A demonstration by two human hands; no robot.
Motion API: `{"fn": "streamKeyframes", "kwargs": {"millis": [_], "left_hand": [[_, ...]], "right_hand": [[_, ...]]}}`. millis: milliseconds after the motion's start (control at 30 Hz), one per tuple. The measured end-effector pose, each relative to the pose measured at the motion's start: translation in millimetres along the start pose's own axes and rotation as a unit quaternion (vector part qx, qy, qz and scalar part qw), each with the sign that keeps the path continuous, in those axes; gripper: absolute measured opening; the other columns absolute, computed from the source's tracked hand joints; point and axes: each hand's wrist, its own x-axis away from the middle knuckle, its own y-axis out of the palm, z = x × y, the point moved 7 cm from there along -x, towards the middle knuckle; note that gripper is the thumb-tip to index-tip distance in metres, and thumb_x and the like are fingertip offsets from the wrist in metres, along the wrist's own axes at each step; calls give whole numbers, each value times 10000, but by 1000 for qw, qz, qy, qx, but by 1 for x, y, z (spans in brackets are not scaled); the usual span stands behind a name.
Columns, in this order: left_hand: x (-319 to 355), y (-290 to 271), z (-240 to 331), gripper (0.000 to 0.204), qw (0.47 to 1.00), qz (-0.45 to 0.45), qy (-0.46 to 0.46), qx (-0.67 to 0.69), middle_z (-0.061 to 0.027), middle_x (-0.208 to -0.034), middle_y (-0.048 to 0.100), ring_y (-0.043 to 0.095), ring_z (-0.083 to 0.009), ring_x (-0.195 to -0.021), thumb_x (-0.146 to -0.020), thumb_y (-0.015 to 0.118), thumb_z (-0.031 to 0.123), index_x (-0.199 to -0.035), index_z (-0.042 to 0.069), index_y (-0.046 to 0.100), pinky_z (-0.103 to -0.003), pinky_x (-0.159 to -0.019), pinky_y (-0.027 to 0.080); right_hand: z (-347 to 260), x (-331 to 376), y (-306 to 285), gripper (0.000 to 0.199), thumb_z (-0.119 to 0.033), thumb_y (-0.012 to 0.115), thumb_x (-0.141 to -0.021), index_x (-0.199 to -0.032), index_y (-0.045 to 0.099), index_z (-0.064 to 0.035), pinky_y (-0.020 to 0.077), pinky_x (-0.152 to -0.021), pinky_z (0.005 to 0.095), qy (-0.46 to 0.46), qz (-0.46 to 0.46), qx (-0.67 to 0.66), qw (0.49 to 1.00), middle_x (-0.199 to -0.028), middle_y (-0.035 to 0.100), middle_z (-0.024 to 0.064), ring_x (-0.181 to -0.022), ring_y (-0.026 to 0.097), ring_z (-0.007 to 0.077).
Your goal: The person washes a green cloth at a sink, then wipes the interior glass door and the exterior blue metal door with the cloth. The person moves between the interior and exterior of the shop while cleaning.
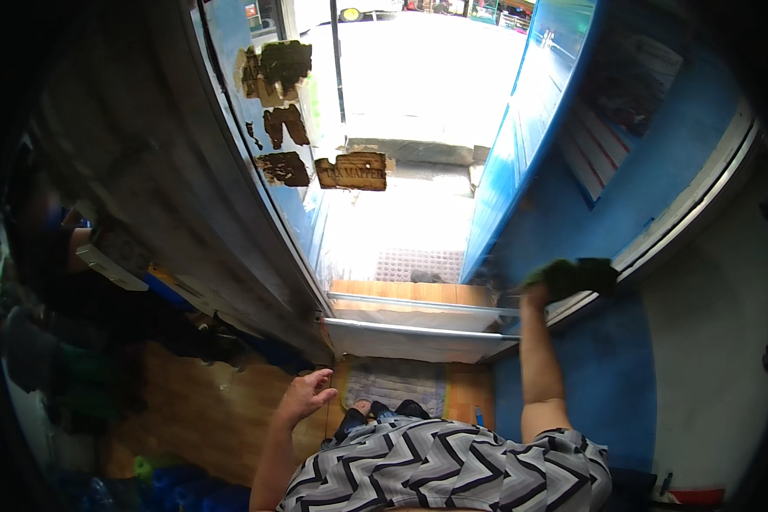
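My right arm reaches forward and right. My right hand [535, 296] is mostly covered by a dark green cloth [572, 278], smeared by motion, which it grips. The cloth lies over the metal frame rail [584, 299] along the bottom of a blue-tinted pane [631, 171]; whether it presses on it I cannot tell. My left hand [305, 398] hangs in the air on the left, fingers apart with nothing in them, close to the foot of the dark door frame [311, 294].
Ahead, a bright doorway has a blue door [529, 128] swung outward and a raised threshold [418, 340]. My feet stand on a grey mat [397, 384]. Torn brown patches [286, 64] stick to the left pane. A white box-shaped device [111, 263] is at left.
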Motion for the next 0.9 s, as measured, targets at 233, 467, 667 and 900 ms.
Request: {"fn": "streamKeyframes", "kwargs": {"millis": [233, 467, 667, 900], "left_hand": [[2, -7, -17, 488, 999, 11, 9, 33, -171, -1055, 662, 651, -228, -958, -808, 717, 226, -1228, 35, 559, -328, -830, 514], [-1, -1, -22, 513, 999, 31, 1, 35, -208, -1044, 658, 661, -290, -944, -787, 725, 265, -1212, 25, 568, -355, -817, 519], [7, 20, -27, 501, 998, 50, -27, 41, -184, -1035, 664, 663, -287, -930, -778, 728, 271, -1201, 46, 580, -351, -795, 522], [24, 52, -37, 507, 997, -3, -62, 50, -167, -1030, 666, 659, -235, -916, -790, 717, 253, -1218, 26, 566, -331, -804, 517]], "right_hand": [[318, 278, 196, 188, -251, 565, -832, -913, 591, -84, 446, -814, 362, -59, -603, 419, 676, -889, 578, 144, -891, 560, 271], [325, 262, 104, 338, -231, 397, -947, -1149, 628, -92, 328, -1046, 336, 208, -663, 629, 348, -1271, 566, 69, -1219, 474, 241], [29, 77, -111, 344, -203, 387, -957, -1170, 619, -65, 292, -1082, 352, 1, -691, 653, -308, -1285, 550, 69, -1259, 439, 241], [3, 99, -97, 371, -190, 426, -899, -1193, 599, -47, 223, -1128, 375, -94, -743, 419, -514, -1327, 511, 114, -1309, 362, 240]]}}
